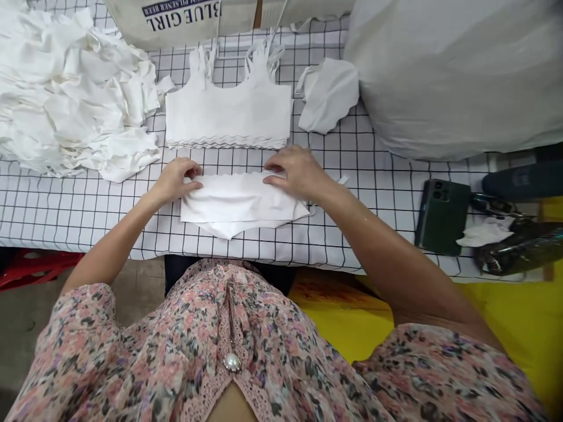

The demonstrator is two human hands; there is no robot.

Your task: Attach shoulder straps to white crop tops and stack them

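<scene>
Left hand (pixel 176 183) and right hand (pixel 294 173) apart, both flat on folded white scallop-edged fabric piece (pixel 240 199), pressing smooth; piece lies on white black-grid table (pixel 373 220), just below flat white strappy garment panel (pixel 229 111); lower layer juts past upper, edges unaligned.

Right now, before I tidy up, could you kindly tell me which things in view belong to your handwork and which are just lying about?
Part of the work: left hand, right hand, the white scallop-edged fabric piece under both hands, the strapped white fabric piece, the heap of white fabric.

Lying about: dark green phone, grey sack, Blue Girl carton.
</scene>
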